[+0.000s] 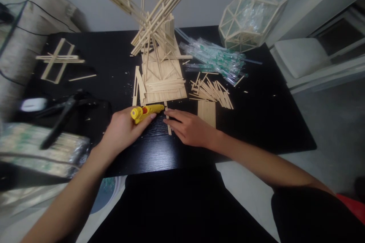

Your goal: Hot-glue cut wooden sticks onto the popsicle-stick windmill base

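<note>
My left hand (124, 127) is closed around a yellow glue gun (146, 112), its nozzle pointing right at the upper part of a short pair of wooden sticks (169, 128). The fingertips of my right hand (189, 126) grip those sticks from the right side, against the black table. Directly beyond both hands stands a windmill model made of wooden sticks (164, 79), with crossed blades at its top. Beside my right hand lies a flat panel of joined sticks (207, 114).
Loose cut sticks (212, 90) and plastic-wrapped packets (213, 57) lie right of the model. A faceted stick-framed lantern shape (253, 17) stands at the back right corner. On the left are a stick frame (58, 60), a black stand (64, 117) and a wrapped stick bundle (42, 148).
</note>
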